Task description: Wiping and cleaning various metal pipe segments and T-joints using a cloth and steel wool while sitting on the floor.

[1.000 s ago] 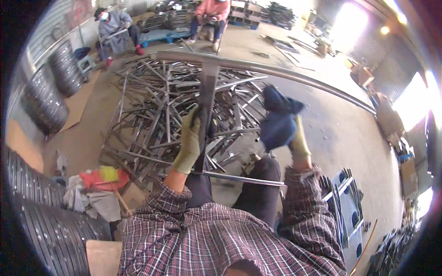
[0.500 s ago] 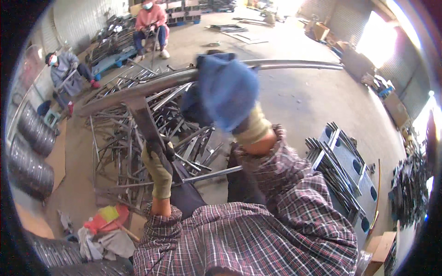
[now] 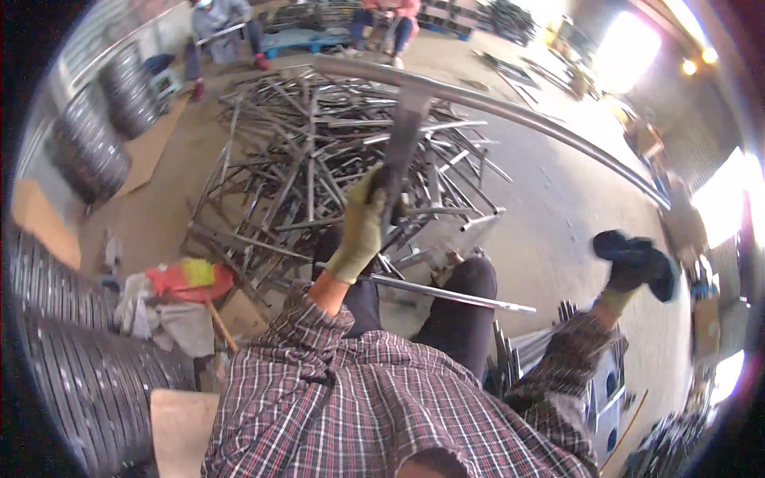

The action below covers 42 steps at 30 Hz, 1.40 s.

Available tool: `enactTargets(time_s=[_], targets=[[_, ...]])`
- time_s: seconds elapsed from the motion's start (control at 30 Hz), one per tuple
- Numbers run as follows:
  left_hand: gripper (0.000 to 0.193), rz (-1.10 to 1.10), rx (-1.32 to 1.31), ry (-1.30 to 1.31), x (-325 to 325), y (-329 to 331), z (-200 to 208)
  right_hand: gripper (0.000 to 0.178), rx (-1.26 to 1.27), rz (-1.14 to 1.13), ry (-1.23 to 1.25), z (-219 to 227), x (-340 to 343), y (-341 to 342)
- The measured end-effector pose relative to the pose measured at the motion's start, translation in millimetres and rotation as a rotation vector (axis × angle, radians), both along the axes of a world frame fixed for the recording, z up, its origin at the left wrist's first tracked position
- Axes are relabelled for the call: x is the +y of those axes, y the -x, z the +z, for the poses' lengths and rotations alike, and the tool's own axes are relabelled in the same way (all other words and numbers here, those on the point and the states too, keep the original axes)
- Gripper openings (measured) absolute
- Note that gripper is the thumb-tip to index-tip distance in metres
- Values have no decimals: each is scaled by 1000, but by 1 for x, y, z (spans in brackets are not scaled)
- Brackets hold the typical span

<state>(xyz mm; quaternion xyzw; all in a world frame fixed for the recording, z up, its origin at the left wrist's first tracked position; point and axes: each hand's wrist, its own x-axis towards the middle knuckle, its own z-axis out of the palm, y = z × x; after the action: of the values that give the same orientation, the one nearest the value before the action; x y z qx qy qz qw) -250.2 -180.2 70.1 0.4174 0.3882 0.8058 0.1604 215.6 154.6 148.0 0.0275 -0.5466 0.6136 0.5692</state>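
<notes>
A metal tube frame [image 3: 510, 107] is held up in front of me, its long round tube slanting from upper middle down to the right. A flat dark bar joins that tube and runs down toward my lap. My left hand [image 3: 362, 219], in a pale glove with dark fingers, is closed round this bar. Out to the right, away from the tube, my right hand [image 3: 625, 283] grips a dark blue cloth [image 3: 660, 272]; its fingers are partly hidden and blurred. Across my knees lies a thinner tube [image 3: 458, 295], which may belong to the same frame.
A tangled pile of metal tubes [image 3: 287, 171] covers the floor ahead. Black ringed stacks [image 3: 92, 147] line the left, near a red and yellow cloth [image 3: 191, 279] and cardboard [image 3: 182, 430]. Two people [image 3: 219, 24] sit beyond the pile. Metal rods [image 3: 504, 358] lie beside my right knee.
My right hand has swung from the tube far out to the right with the blue cloth. My left hand and the metal frame have shifted right in view, and the tube's slant has changed.
</notes>
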Motion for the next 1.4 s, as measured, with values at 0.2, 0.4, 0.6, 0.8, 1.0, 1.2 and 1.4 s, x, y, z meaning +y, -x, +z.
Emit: enactTargets(time_s=[0.2,0.4,0.6,0.8,1.0,1.2,1.4], targets=[[52,63,-26,62,-22,-3,18,33,-96,146,360,-7,-134,286],[31,54,-150,-361,-10,-29,-16,43,-176,831,-50,69,-203,452],[29,282,-26,265,-27,-26,-17,84,-552,1310,-194,140,-274,444],[22,229,-121,135,-37,-38,32,71,-378,623,-319,110,-265,452],[17,145,37,-91,-11,-14,-6,57,-86,14,-336,75,-290,440],[43,-70,-161,-138,-14,-7,-18,60,-516,556,43,16,-240,399],[36,-188,-249,152,-32,8,11,40,-548,42,-448,2,-252,392]])
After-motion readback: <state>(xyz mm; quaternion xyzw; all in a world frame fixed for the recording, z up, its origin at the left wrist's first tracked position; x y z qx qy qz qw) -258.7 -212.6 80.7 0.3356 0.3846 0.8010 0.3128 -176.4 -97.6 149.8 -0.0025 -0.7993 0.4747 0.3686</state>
